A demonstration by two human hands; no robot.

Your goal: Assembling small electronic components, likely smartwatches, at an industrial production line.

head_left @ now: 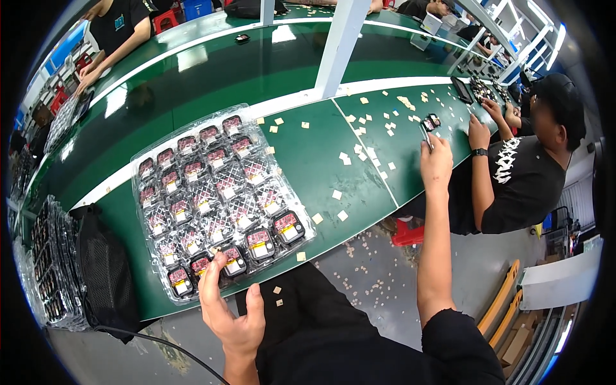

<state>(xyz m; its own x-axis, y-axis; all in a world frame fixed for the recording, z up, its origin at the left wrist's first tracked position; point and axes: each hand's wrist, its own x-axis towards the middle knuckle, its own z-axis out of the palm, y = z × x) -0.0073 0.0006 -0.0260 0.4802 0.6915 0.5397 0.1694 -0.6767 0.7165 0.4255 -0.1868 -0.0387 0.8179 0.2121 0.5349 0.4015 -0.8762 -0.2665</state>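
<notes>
My left hand (234, 321) is at the near edge of a clear plastic tray (298, 199), index finger and thumb apart. Its index fingertip is by a small beige square (215, 250) at the front row. Rows of small black-framed devices (260, 244) with reddish faces and white-and-yellow labels fill the tray; several at the back look covered by clear plastic. Out to the right, my right hand (436, 163) is closed around slim silver tweezers (426, 136), tips pointing away from me. Just beyond the tips lies one dark device (431, 122) on the green bench (301, 154).
Small pale squares (359, 154) litter the bench and the floor (366, 269). Stacked filled trays (54, 263) and a black bag (106, 269) stand at left. A white post (340, 48) rises behind. A co-worker (532, 160) sits at right; another person (122, 32) works across the belt (224, 70).
</notes>
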